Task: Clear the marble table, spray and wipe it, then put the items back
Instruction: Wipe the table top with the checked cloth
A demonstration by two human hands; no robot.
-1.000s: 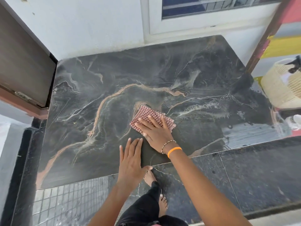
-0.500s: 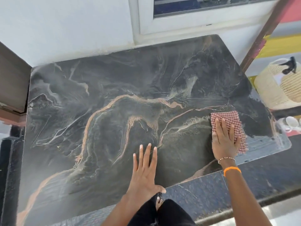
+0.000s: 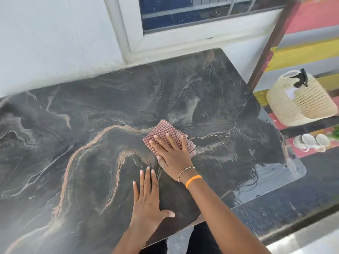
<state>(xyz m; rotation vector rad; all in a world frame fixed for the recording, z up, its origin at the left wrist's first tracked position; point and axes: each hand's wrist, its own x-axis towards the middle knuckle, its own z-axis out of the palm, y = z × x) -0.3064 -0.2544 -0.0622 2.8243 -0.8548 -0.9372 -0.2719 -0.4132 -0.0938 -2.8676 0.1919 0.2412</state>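
Note:
The dark marble table (image 3: pixel 91 129) with orange veins fills most of the view. A folded red-and-white checked cloth (image 3: pixel 161 128) lies near its middle. My right hand (image 3: pixel 171 153) presses flat on the cloth with straight, spread fingers. My left hand (image 3: pixel 147 198) rests flat on the bare marble near the front edge, fingers straight, just below and left of the right hand. A wet sheen shows on the table's right front corner.
A woven basket (image 3: pixel 308 105) with a black spray trigger (image 3: pixel 300 78) poking out stands on the floor to the right. White cups (image 3: pixel 310 142) lie below it. A brown post (image 3: pixel 271 41) rises beside the table's far right corner. Wall and window frame back the table.
My right hand has slid the cloth from the table's right edge back left to the middle. The left hand has stayed flat near the front edge.

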